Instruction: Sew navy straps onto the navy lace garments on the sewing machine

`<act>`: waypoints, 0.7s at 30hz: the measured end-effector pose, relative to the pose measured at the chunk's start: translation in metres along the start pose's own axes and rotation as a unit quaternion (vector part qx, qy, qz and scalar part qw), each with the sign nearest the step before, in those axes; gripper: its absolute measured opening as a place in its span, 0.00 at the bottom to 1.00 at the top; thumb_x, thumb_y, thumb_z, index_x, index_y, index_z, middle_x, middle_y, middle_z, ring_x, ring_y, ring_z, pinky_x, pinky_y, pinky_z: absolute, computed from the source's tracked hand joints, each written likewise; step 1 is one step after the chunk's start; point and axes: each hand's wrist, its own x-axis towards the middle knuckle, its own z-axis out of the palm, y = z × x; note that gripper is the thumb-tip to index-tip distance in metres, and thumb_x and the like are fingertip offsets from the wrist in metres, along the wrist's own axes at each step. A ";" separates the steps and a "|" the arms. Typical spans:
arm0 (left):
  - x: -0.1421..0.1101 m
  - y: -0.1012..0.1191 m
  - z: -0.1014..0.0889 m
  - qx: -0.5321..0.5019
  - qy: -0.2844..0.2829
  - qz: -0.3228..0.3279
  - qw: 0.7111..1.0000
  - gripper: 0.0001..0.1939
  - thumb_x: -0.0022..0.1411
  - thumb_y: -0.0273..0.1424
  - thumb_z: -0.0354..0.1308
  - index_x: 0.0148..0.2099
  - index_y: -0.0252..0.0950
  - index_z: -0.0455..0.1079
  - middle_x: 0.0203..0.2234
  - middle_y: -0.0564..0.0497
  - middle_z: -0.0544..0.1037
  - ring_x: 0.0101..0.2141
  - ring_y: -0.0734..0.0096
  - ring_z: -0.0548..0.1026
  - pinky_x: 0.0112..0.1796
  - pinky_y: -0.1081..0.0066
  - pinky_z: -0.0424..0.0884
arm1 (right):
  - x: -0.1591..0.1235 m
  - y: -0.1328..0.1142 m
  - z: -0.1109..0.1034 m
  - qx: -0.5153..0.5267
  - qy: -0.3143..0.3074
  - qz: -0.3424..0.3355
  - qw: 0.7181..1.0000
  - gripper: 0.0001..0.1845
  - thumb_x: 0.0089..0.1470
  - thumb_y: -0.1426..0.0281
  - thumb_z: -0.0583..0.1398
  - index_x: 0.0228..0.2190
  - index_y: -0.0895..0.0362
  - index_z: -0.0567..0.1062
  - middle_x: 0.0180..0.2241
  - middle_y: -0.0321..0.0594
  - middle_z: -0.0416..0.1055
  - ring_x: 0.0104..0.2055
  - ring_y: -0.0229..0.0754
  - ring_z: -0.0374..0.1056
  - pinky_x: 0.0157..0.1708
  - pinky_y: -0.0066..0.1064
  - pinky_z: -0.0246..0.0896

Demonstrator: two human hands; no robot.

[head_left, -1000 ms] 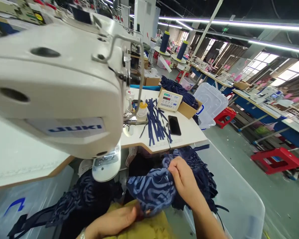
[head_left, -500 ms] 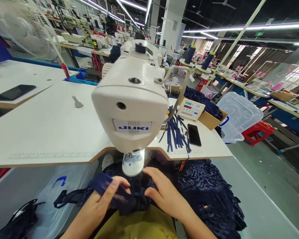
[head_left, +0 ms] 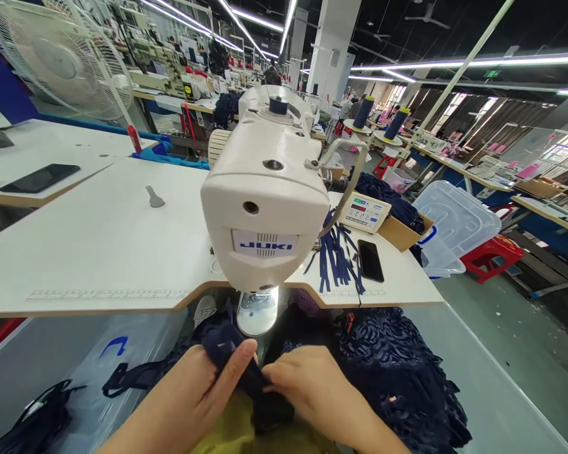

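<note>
Watching remotely, I log navy fabric (head_left: pixel 224 339) below and just on the near side of the sewing machine (head_left: pixel 267 195), held between both hands. My left hand (head_left: pixel 203 381) has its fingers clamped on it, thumb on top; my right hand (head_left: pixel 310 384) has its fingers pinched on it. Right of the machine, on the surface (head_left: pixel 404 284): navy strips (head_left: pixel 329 261), phone (head_left: pixel 370 260). Lower right of the machine: ruffled navy pile (head_left: pixel 402 384).

We read blue "JUKI" on the sewing machine (head_left: pixel 271 195); right of that machine, control panel (head_left: pixel 363 212) print too small.
</note>
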 end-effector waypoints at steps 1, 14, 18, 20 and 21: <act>0.001 0.004 0.002 -0.012 -0.029 -0.006 0.999 0.17 0.67 0.38 0.45 0.38 0.42 0.75 0.22 0.55 0.76 0.22 0.74 0.73 0.26 0.79 0.71 | -0.002 0.000 -0.008 0.010 0.012 -0.005 1.000 0.11 0.64 0.66 0.53 0.40 0.54 0.74 0.36 0.37 0.76 0.40 0.39 0.71 0.42 0.26 0.59; 0.019 0.029 0.034 0.108 -0.009 0.164 0.981 0.25 0.68 0.26 0.32 0.36 0.34 0.73 0.14 0.49 0.72 0.14 0.70 0.68 0.15 0.75 0.60 | -0.009 -0.003 -0.005 0.144 0.104 0.174 0.969 0.11 0.62 0.73 0.51 0.42 0.52 0.71 0.35 0.32 0.72 0.36 0.35 0.69 0.37 0.24 0.59; 0.023 0.032 0.022 -0.128 -0.012 -0.112 0.985 0.22 0.64 0.46 0.45 0.25 0.38 0.66 0.15 0.53 0.72 0.18 0.72 0.71 0.21 0.76 0.67 | -0.009 0.009 -0.010 0.169 0.008 0.089 0.982 0.10 0.60 0.66 0.56 0.31 0.54 0.76 0.24 0.30 0.69 0.25 0.34 0.64 0.28 0.24 0.56; 0.024 0.031 0.021 -0.239 -0.065 -0.195 0.949 0.22 0.60 0.51 0.49 0.29 0.39 0.68 0.15 0.55 0.72 0.17 0.72 0.71 0.20 0.75 0.67 | -0.007 0.014 -0.014 0.192 0.038 0.086 0.977 0.11 0.60 0.65 0.57 0.29 0.55 0.77 0.26 0.32 0.70 0.29 0.35 0.66 0.31 0.24 0.58; 0.024 0.030 0.021 -0.276 -0.089 -0.219 0.932 0.22 0.58 0.52 0.51 0.33 0.39 0.69 0.15 0.56 0.73 0.18 0.71 0.71 0.21 0.75 0.68 | -0.005 0.015 -0.014 0.204 0.062 0.098 0.972 0.10 0.60 0.66 0.58 0.31 0.54 0.77 0.29 0.33 0.72 0.32 0.36 0.67 0.34 0.24 0.59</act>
